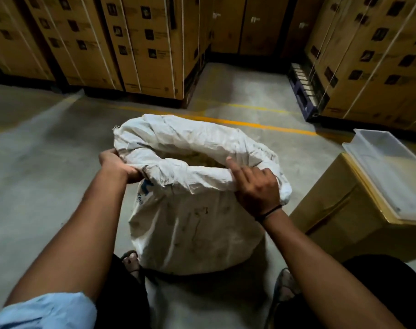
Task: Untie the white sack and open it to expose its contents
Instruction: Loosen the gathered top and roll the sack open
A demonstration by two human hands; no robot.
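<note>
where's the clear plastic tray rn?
Head view, right edge: the clear plastic tray sits atop a cardboard box, to the right of the white sack.

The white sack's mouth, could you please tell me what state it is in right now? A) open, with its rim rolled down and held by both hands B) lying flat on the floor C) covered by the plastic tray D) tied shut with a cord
A: the white sack stands open, and the left hand and right hand grip its rolled-down rim.
</note>
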